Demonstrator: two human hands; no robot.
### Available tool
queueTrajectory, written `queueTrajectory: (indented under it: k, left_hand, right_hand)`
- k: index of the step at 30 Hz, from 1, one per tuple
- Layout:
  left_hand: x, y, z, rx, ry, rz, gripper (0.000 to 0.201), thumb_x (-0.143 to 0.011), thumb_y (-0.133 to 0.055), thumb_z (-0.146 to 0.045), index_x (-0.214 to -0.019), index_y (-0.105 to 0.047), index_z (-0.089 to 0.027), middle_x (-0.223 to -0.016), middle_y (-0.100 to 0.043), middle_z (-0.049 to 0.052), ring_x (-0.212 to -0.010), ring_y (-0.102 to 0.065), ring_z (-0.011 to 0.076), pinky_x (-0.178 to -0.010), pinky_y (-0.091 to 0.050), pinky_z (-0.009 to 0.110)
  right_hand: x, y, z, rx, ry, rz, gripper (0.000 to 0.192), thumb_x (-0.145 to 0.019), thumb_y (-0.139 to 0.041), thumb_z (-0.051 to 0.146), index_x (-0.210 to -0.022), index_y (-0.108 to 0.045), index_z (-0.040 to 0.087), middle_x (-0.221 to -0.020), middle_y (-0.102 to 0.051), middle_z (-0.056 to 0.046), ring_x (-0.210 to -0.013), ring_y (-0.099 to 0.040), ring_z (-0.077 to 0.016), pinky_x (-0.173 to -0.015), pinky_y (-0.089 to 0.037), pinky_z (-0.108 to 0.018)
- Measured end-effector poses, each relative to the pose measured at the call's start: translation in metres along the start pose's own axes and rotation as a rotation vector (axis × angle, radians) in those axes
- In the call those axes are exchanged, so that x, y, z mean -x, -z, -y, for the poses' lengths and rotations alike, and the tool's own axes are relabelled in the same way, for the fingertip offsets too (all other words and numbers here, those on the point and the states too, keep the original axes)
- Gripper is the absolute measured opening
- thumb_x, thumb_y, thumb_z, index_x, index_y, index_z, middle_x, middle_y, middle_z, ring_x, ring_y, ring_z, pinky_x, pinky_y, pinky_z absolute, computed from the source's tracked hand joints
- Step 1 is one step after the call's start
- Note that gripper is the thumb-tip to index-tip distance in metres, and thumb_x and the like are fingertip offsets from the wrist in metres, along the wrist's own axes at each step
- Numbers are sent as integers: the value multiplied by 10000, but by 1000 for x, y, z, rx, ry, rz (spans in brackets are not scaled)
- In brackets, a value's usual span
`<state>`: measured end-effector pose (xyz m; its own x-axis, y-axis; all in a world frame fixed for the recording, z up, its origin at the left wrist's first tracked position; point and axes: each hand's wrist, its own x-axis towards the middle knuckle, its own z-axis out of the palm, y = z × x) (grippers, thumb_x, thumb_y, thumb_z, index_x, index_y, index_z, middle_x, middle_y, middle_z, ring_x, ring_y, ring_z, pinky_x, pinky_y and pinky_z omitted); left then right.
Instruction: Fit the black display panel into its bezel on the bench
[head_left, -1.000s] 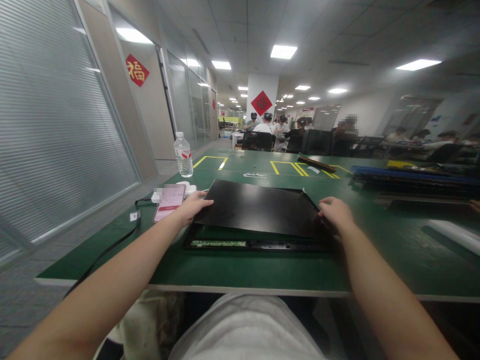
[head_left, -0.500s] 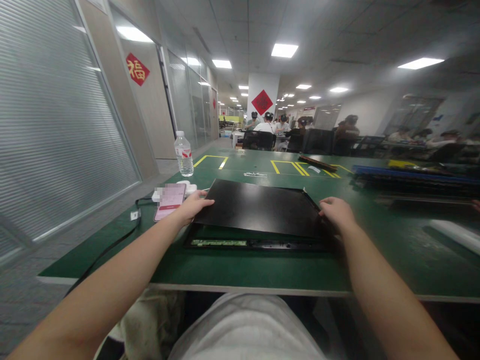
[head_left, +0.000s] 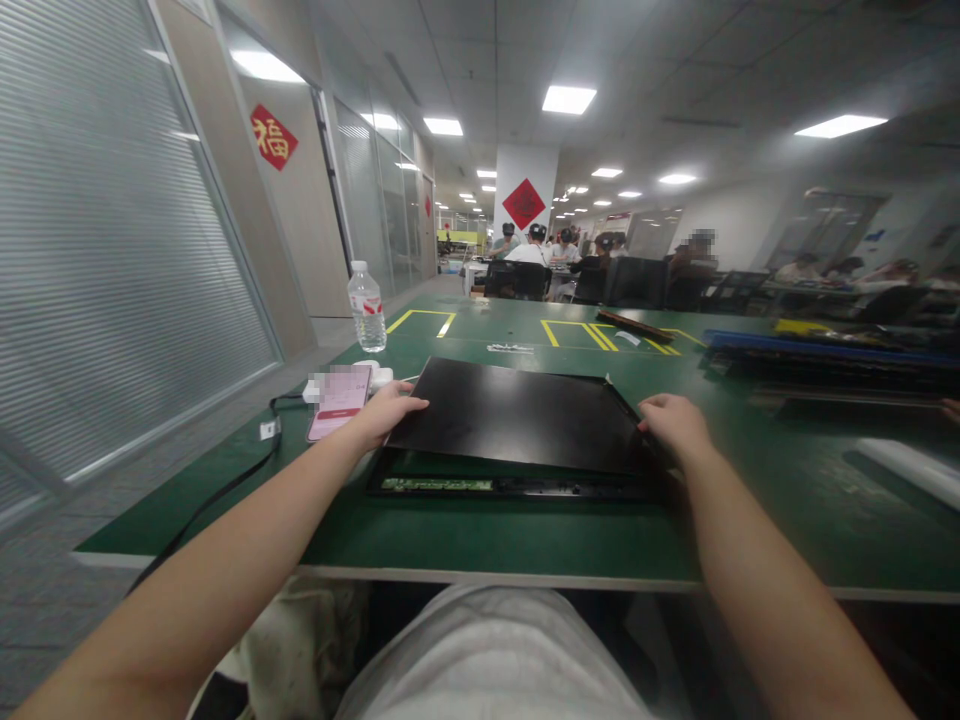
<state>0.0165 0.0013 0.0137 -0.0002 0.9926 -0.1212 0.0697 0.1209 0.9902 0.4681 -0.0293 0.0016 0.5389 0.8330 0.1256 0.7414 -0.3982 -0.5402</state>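
Observation:
A flat black screen panel (head_left: 517,410) lies askew over a thin black frame (head_left: 600,488), its left side a little raised. Along the frame's near strip a green circuit board (head_left: 439,485) shows. My left hand (head_left: 390,410) grips the panel's left edge, thumb on top and fingers mostly beneath. At the right side my right hand (head_left: 671,425) is closed, with its fingertips pinching the edge there. Whether they hold only the panel or the frame too, I cannot tell. Most of the frame is hidden under the panel.
On the green table (head_left: 465,540), a phone (head_left: 339,405), white plugs (head_left: 379,378), a black cable (head_left: 225,490) and a water bottle (head_left: 367,310) stand left. Blue and black strips (head_left: 817,360) and a white bar (head_left: 911,470) lie right. Another person's hand (head_left: 951,408) shows at the right edge.
Both my hands and the panel stay practically where they were. At the far right edge, the other person's hand has come slightly further into view.

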Motion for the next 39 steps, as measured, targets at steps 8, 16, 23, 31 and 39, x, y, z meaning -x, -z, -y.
queueTrajectory:
  k: [8, 16, 23, 31, 39]
  left_hand:
    - [5, -2, -5, -36, 7, -37, 367, -643, -734, -126, -961, -558, -178, -606, -697, 6, -520, -677, 204, -517, -534, 289]
    - [9, -5, -6, -41, 11, -57, 363, -694, -699, -101, -1010, -546, -193, -603, -688, -10, -477, -655, 185, -495, -526, 275]
    - [8, -4, -5, -33, -3, -49, 377, -688, -716, -91, -1011, -545, -188, -619, -693, -2, -498, -661, 186, -500, -523, 271]
    - [7, -4, -2, -45, -23, -38, 426, -669, -767, -134, -1027, -544, -194, -655, -704, -7, -536, -678, 195, -544, -541, 292]
    - [4, -1, 0, -13, -39, -29, 467, -642, -812, -169, -1027, -550, -196, -694, -711, 2, -614, -709, 216, -579, -550, 303]
  right_hand:
    - [0, 1, 1, 45, 17, 30, 322, -763, -568, 336, -1003, -753, 228, -779, -752, -65, -798, -682, -239, -645, -454, -296]
    - [-4, 0, -3, 46, -6, 62, 291, -754, -562, 319, -965, -749, 246, -825, -762, -32, -775, -673, -216, -632, -439, -291]
    - [-5, 0, -4, 27, 20, 49, 298, -761, -578, 341, -965, -758, 219, -802, -757, -56, -747, -668, -206, -645, -458, -280]
    - [-2, 0, -2, 33, 37, 37, 305, -766, -576, 339, -969, -770, 220, -795, -757, -52, -782, -672, -208, -657, -455, -273]
    - [-3, -1, -3, 17, 38, 31, 293, -776, -586, 329, -974, -768, 213, -797, -763, -53, -775, -683, -207, -644, -456, -262]
